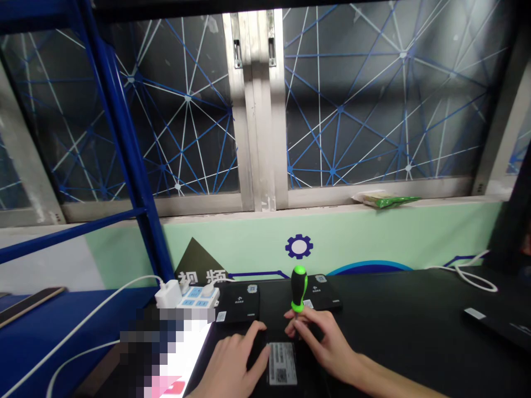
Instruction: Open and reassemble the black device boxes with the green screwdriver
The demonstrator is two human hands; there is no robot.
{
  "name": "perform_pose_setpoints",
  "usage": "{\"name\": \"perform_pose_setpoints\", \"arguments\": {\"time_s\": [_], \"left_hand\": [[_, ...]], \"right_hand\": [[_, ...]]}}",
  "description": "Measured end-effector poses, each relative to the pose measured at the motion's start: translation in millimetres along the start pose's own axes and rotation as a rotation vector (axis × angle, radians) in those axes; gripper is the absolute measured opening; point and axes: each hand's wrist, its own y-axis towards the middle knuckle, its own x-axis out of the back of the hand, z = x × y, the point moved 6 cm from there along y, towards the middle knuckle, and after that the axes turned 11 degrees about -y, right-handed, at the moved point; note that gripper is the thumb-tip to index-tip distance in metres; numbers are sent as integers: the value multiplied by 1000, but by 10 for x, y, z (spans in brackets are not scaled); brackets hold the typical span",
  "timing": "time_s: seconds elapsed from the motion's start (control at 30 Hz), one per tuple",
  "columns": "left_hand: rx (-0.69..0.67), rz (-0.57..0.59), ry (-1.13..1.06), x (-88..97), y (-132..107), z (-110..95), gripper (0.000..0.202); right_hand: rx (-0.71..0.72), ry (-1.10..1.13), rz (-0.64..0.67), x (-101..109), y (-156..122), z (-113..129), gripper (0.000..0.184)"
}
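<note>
My right hand (327,337) grips a screwdriver (299,288) low down, with the fingertips about its shaft. The screwdriver stands upright, its black and bright green handle on top; its tip is hidden by the fingers. Below it lies a flat black device (305,381) bearing a white printed label (282,363) with a square code. The device's outline blends into the dark tabletop. My left hand (232,359) rests at the left side of this device, palm down, thumb and index finger spread apart near the label.
Two black boxes with stickers lie behind my hands: a left box (238,301) and a right box (327,293). A white power strip (199,297) with a plugged-in adapter (168,294) and cables stands at left, near a bright screen (194,342). Another black object (493,326) lies far right.
</note>
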Motion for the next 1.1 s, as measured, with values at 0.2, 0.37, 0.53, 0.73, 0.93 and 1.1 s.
{"name": "perform_pose_setpoints", "arguments": {"time_s": [0.2,0.37,0.53,0.73,0.93,1.1], "left_hand": [[-10,-16,3,-13,8,23,40],[-8,-16,-6,-16,1,30,38],[-9,-16,-19,-10,-11,27,38],[-9,-17,-7,25,-19,-8,39],[-1,-13,2,25,-21,-18,39],[-4,-11,-13,10,-6,2,39]], "right_hand": [[-39,-11,-24,-20,36,-47,18],[-3,-19,6,10,22,2,23],[-16,-20,0,5,21,-5,20],[-23,-3,13,-8,39,4,20],[-20,-16,28,-13,24,10,22],[-20,-7,39,-19,27,24,22]]}}
